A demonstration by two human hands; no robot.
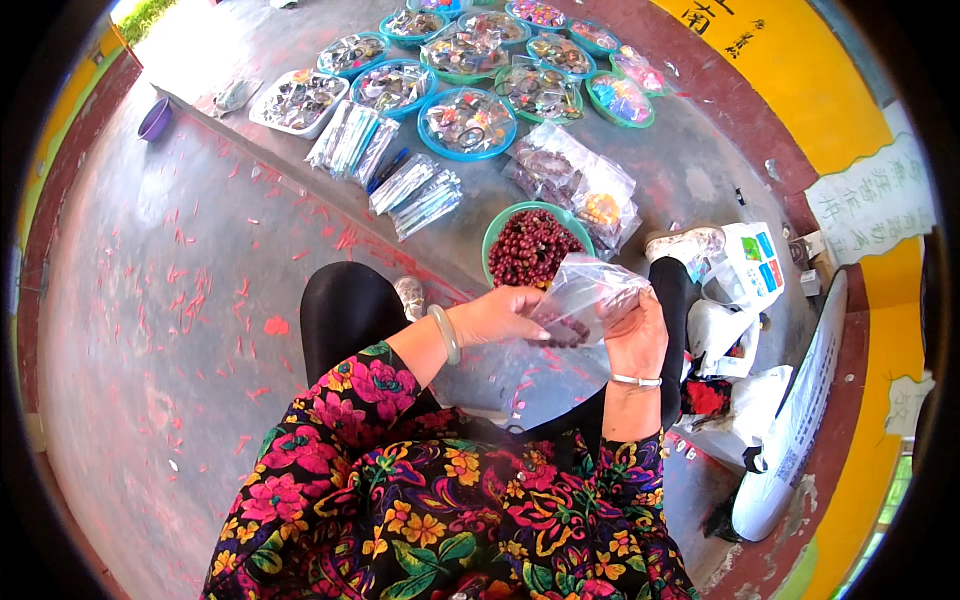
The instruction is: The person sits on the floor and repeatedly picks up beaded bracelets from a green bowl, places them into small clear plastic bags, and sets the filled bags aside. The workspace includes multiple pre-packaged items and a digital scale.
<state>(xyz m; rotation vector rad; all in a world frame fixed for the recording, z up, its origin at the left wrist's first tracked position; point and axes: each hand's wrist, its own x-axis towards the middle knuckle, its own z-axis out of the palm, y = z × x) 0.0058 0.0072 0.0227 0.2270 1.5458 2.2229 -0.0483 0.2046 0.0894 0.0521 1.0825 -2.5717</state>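
Between my hands I hold a clear plastic bag [578, 290], with a few dark red beads showing in its lower part. My left hand [503, 315], with a pale bangle at the wrist, pinches the bag's left lower edge between thumb and fingers. At the upper right corner my right hand [637, 328] grips the bag, its fingers curled round the film. Just beyond the bag stands a green basin [492, 240] heaped with dark red bead strings [537, 246]. The bag covers part of the basin's near rim.
Packs of pens [425, 196] and bagged beads [575, 180] lie past the basin. Farther off stand several basins of small packaged goods, one blue [467, 155], plus a white tray [298, 127]. White bags [735, 330] and a long sack [790, 450] lie at right. A purple basin [155, 120] stands far left.
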